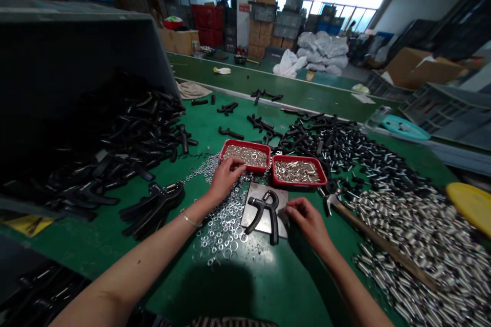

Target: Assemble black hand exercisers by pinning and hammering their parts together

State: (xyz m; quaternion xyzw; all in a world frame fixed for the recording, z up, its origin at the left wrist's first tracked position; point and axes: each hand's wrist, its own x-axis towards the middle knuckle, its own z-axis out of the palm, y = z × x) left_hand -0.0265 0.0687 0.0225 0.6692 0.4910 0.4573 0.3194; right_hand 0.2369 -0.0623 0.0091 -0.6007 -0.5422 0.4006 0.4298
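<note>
A black hand grip exerciser (264,213) with a metal spring lies on a square steel plate (283,198), its two handles spread toward me. My left hand (227,178) is at the front edge of a red tray of tiny metal parts (226,144). Its fingers are bent together, and what they pinch, if anything, is too small to make out. Just right of the plate, my right hand (307,218) has thumb and fingertips closed together; anything between them is hidden. Loose metal rings (226,230) spread under and beside my left hand.
A second red tray (324,180) holds small pins. A wooden-handled hammer (378,237) lies across metal cylinders (433,230) at right. Black handles (153,107) spill from a grey bin (163,46) at left. Assembled grips (157,207) lie left of my arm.
</note>
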